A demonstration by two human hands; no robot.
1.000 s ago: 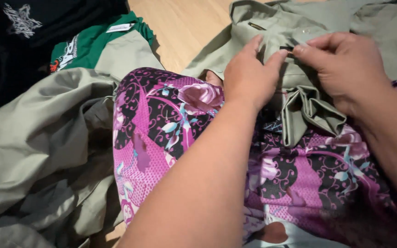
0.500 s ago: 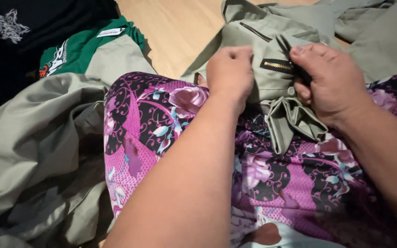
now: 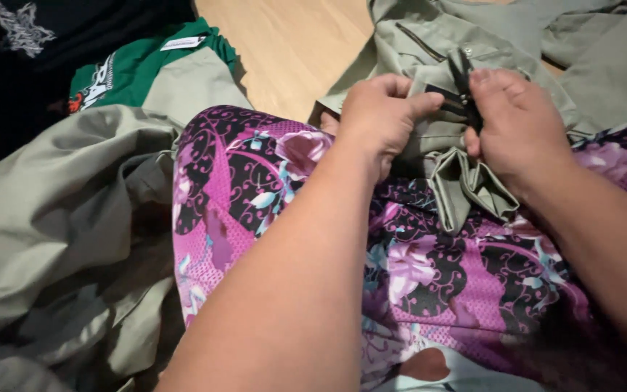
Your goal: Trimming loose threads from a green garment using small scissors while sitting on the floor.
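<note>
Left hand (image 3: 382,116): closing on a fold of the olive-green jacket (image 3: 466,94), thumb pointing toward three o'clock. Right hand (image 3: 520,127): pinching the jacket's dark zipper pull (image 3: 464,80) between thumb and fingers. Jacket: lying bunched at one o'clock, partly over the purple floral fabric (image 3: 270,189) that is covering the person's lap at centre. Second olive garment (image 3: 52,218): spreading at nine o'clock. Green printed shirt (image 3: 132,65) and black garment (image 3: 30,43): lying at eleven o'clock. Wooden floor (image 3: 292,43): showing at twelve o'clock.
</note>
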